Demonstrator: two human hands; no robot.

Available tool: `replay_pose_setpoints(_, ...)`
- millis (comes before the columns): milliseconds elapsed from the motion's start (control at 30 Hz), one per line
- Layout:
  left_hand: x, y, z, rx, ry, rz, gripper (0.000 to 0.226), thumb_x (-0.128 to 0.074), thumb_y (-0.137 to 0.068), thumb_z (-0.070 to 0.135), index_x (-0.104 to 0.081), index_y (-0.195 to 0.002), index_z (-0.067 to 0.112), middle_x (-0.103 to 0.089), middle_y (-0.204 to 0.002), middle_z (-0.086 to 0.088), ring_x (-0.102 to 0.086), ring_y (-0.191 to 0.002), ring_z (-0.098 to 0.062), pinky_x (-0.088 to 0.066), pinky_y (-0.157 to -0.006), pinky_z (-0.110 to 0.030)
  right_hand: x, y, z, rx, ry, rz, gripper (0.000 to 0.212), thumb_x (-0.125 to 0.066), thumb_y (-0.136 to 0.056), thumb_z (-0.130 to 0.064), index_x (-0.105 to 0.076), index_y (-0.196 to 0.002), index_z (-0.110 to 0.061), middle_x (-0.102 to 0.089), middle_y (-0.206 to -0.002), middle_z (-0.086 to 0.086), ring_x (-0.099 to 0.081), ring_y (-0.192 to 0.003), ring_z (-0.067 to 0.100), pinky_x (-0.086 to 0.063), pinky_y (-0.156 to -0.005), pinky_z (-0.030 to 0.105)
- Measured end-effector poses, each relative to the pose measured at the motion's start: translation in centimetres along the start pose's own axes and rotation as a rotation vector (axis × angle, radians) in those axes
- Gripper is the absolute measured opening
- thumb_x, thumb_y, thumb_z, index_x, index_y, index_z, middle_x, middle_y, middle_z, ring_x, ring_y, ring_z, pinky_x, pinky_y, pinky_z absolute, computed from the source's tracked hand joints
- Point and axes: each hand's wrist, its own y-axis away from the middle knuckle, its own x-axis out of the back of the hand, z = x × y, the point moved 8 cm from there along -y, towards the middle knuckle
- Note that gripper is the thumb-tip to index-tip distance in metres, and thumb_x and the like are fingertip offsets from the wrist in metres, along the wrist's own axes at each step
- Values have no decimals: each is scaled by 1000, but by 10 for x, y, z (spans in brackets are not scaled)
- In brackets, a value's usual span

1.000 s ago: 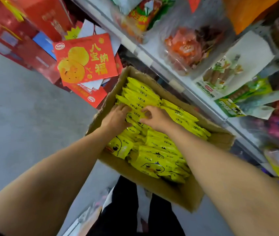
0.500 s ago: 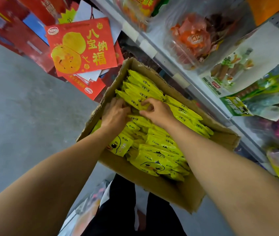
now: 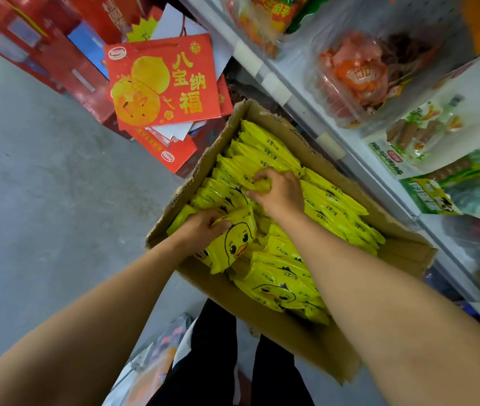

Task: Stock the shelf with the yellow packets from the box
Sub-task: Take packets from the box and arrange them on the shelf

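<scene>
An open cardboard box (image 3: 300, 332) stands on the floor beside the shelf, packed with several yellow packets (image 3: 329, 206) printed with a cartoon duck. My left hand (image 3: 203, 227) grips the top edge of one duck packet (image 3: 233, 244) at the box's left side, tilting it up out of the row. My right hand (image 3: 277, 191) is further in, its fingers pinching the top of another yellow packet (image 3: 259, 183) in the middle row. Both forearms reach down into the box.
A white shelf edge (image 3: 332, 142) runs diagonally along the right, holding bagged snacks (image 3: 353, 74) and sausage packs (image 3: 417, 133). Red gift boxes (image 3: 162, 83) lean on the floor beyond the box. Grey floor (image 3: 42, 200) lies to the left. My dark trousers (image 3: 218, 361) show below.
My left hand has slid toward me along the left row and pulled a duck packet up. My right hand stays in the middle row, fingers closing on a packet. The view has shifted.
</scene>
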Motion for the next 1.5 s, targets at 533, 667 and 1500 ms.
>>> replay_pose_setpoints(533,-7,29,-14,108,198,-106,89,-85,-36,69,-59,-109,24,-66,-113,-5,-64,-104,-25,-52,-93,-49,26,39,9,-38,-340,-124,16,-73,-87,-29,-67,-92,-16,-65,-95,1,-58,-90,18,-47,-79,30)
replay_pose_setpoints(667,-7,53,13,127,257,-179,61,-85,-67,42,-62,-119,21,-67,-115,-5,-62,-108,-26,-51,-94,-47,53,54,12,-24,-357,-87,14,-65,-93,-27,-58,-99,-17,-61,-99,4,-55,-91,20,-46,-83,34)
replay_pose_setpoints(1500,-148,276,295,-382,322,-38,34,-65,-90,13,-62,-124,7,-71,-113,-11,-71,-97,-24,-59,-75,-32,378,331,151,245,-852,253,25,-78,-80,-7,-67,-100,-16,-74,-95,8,-71,-72,18,-60,-69,35)
